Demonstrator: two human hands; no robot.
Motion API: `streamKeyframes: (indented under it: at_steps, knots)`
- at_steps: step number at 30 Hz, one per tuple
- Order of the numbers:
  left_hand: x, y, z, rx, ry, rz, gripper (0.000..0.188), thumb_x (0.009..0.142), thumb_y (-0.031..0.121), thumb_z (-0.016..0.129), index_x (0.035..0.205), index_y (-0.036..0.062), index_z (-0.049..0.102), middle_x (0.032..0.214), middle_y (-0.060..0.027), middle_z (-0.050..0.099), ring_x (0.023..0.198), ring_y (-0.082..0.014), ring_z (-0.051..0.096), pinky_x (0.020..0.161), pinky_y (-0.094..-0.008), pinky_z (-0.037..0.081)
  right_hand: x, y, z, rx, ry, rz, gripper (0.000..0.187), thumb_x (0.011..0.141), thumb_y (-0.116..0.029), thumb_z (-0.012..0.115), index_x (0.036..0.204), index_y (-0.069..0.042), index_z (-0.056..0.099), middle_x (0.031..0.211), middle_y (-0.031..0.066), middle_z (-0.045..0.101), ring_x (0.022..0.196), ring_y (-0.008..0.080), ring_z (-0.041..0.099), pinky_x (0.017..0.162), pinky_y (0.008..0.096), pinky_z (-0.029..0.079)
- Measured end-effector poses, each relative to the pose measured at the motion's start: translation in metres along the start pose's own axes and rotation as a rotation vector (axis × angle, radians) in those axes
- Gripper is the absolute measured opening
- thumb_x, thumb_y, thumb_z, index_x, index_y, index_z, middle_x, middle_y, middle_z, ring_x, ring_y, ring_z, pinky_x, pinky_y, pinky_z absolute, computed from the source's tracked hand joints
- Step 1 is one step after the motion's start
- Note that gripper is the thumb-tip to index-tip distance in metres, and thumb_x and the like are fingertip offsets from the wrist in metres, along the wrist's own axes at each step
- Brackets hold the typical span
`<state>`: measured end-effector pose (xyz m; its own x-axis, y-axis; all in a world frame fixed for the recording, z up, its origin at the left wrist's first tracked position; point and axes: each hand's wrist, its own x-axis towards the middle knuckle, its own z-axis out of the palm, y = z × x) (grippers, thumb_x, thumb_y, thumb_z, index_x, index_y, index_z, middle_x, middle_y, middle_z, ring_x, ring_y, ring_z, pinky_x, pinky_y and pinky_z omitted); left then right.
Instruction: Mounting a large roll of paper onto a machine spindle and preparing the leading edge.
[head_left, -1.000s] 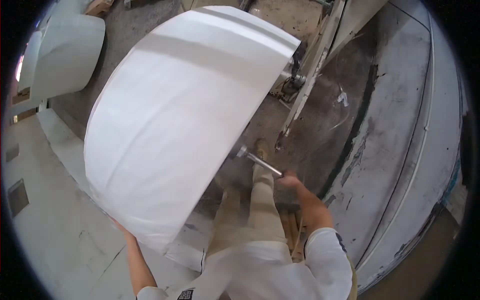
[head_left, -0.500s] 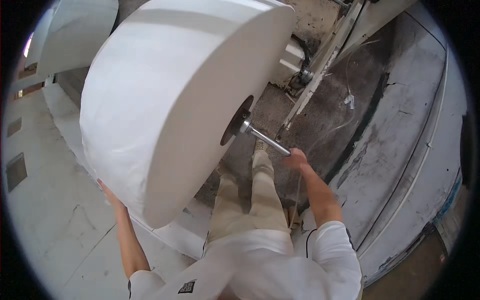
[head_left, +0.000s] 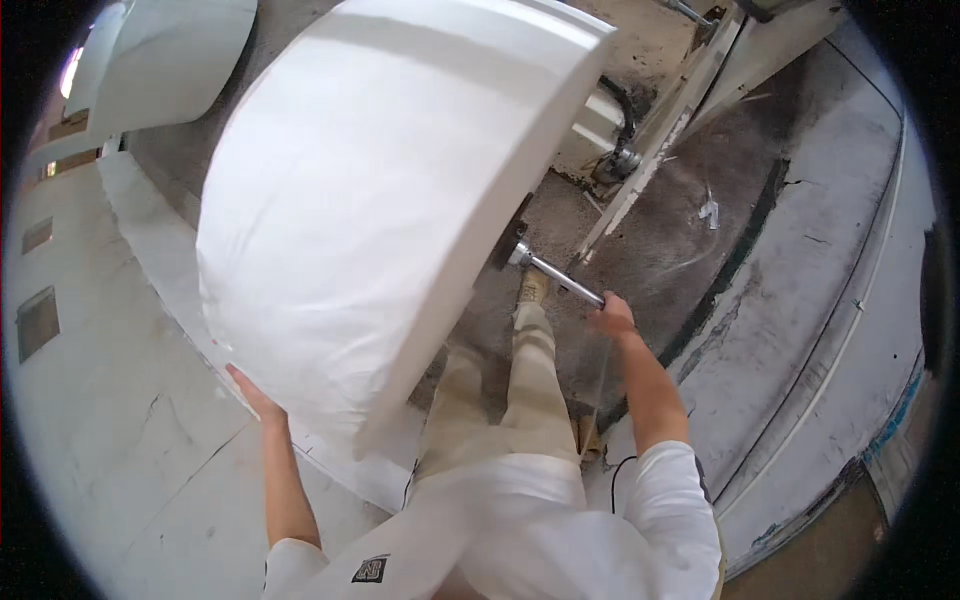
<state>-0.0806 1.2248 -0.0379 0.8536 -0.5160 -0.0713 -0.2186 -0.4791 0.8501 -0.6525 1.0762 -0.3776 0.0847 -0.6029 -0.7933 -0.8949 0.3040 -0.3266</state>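
A huge white roll, seemingly of paper, fills the upper middle, its flat end turned toward the right. From a dark disc at its core, a metal shaft with a shiny collar sticks out. My right hand is closed round the free end of that shaft. At the roll's lower left, my left hand lies with fingers stretched out along the curved side. Its palm is mostly hidden from view.
A pale metal rail slants down at the upper right, beside a dark hose. Cracked grey concrete borders the floor on the right. Another white roll stands far left. My legs are close below the shaft.
The roll has swung rightward in view, and less of its flat end shows. The shaft and both hands have shifted slightly right with it, each hand keeping its place.
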Motion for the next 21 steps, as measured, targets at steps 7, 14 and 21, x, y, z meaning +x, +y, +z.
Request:
streamKeyframes:
  at_steps: [7, 14, 21]
  knots:
    - [0.001, -0.033, -0.002, 0.104, 0.088, 0.042, 0.065, 0.103, 0.042, 0.030, 0.142, -0.0098, 0.029, 0.151, -0.0171, 0.030, 0.138, -0.0249, 0.031, 0.114, -0.0325, 0.022, -0.033, -0.010, -0.016, 0.134, 0.401, -0.194, 0.040, 0.076, -0.027, 0.072, 0.105, -0.001, 0.062, 0.096, 0.0174, 0.066, 0.091, 0.0343, 0.064, 0.080, 0.0402, 0.050]
    - [-0.012, 0.025, 0.011, 0.186, -0.019, 0.012, 0.051, 0.098, 0.049, 0.041, 0.114, 0.0045, 0.062, 0.104, -0.0243, 0.064, 0.102, -0.0344, 0.060, 0.087, -0.0404, 0.046, -0.145, -0.143, -0.058, 0.634, 0.336, -0.466, 0.026, 0.091, -0.021, 0.060, 0.102, 0.003, 0.062, 0.089, 0.0092, 0.064, 0.085, 0.0197, 0.060, 0.076, 0.0319, 0.047]
    - [-0.076, -0.028, -0.045, 0.033, 0.000, 0.374, 0.054, 0.087, 0.040, 0.061, 0.127, 0.0047, 0.052, 0.117, -0.0254, 0.057, 0.113, -0.0381, 0.054, 0.097, -0.0427, 0.043, -0.286, -0.288, -0.048, 1.209, 0.083, -0.525, 0.068, 0.096, -0.060, 0.036, 0.137, -0.006, 0.041, 0.133, 0.0125, 0.050, 0.126, 0.0278, 0.046, 0.098, 0.0437, 0.043]
